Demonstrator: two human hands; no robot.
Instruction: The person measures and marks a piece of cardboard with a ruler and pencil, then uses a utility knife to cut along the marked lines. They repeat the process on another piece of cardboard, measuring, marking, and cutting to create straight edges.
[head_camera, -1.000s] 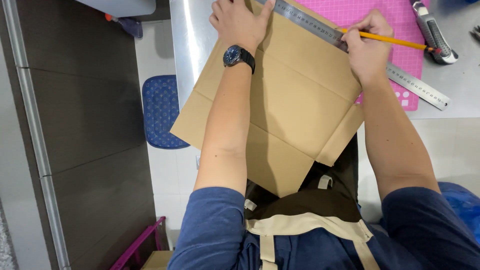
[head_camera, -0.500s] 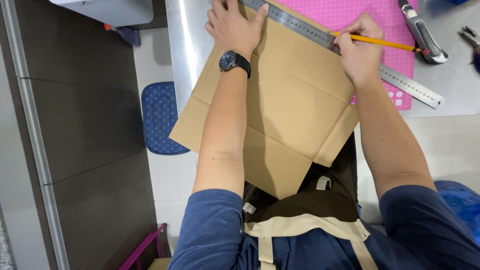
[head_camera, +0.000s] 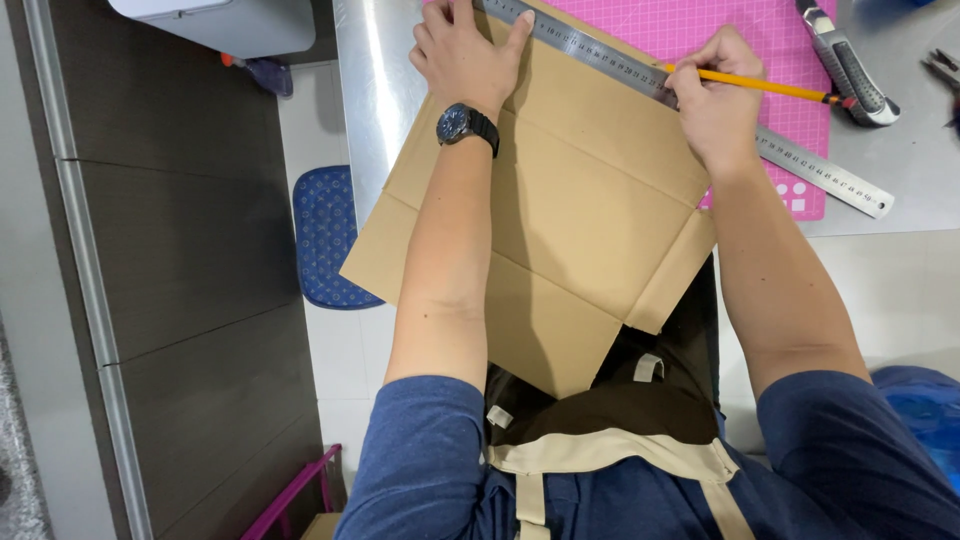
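A flattened brown cardboard sheet (head_camera: 580, 220) lies over the edge of a steel table (head_camera: 365, 110) and a pink cutting mat (head_camera: 740, 30). A long steel ruler (head_camera: 800, 160) lies slanted across the cardboard's far edge. My left hand (head_camera: 465, 50), with a dark wristwatch, presses flat on the ruler and cardboard. My right hand (head_camera: 715, 100) grips a yellow pencil (head_camera: 770, 87), its tip hidden at the ruler's edge.
A grey and black utility knife (head_camera: 850, 75) lies on the table right of the mat. Pliers tips (head_camera: 940, 70) show at the right edge. A blue patterned cushion (head_camera: 325, 240) sits on the floor beside a dark cabinet (head_camera: 180, 230).
The view has shifted slightly, so the table sits a bit higher in frame. Both hands keep their places on the ruler and pencil.
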